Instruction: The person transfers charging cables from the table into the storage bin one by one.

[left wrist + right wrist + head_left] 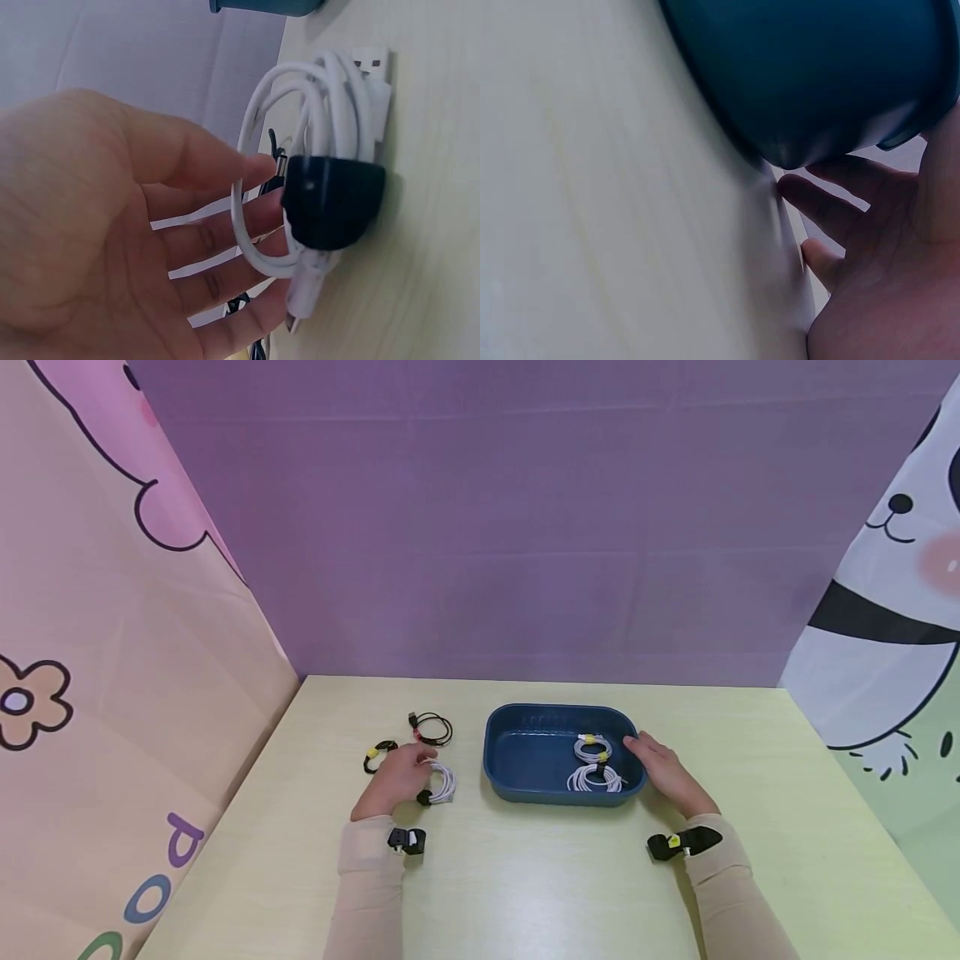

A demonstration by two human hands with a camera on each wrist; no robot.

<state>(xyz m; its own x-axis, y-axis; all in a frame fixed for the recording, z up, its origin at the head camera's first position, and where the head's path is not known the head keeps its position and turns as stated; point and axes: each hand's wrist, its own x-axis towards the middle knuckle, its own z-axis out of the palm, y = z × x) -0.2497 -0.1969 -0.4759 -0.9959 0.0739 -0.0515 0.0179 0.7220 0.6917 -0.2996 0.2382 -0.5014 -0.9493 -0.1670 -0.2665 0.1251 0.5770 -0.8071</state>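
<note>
My left hand (405, 771) pinches a coiled white USB cable (445, 782) at the left of the table. In the left wrist view the thumb lies at the loop, with the other fingers behind the coil. A black strap (334, 199) binds this cable (341, 112). On the right, my right hand (670, 772) holds the end of a blue plastic box (517, 795), its thumb at the rim and several fingers (829, 206) against the outside wall. Two coiled cables lie in the box's right half: one with yellow ties (592, 748), one with a black tie (595, 779).
Just beyond my left hand lie a coiled black cable (432, 727) with a red tie and another black cable (367, 764) with a yellow tie. A purple cloth (480, 527) stands behind the table (525, 885), with printed cloths along both sides.
</note>
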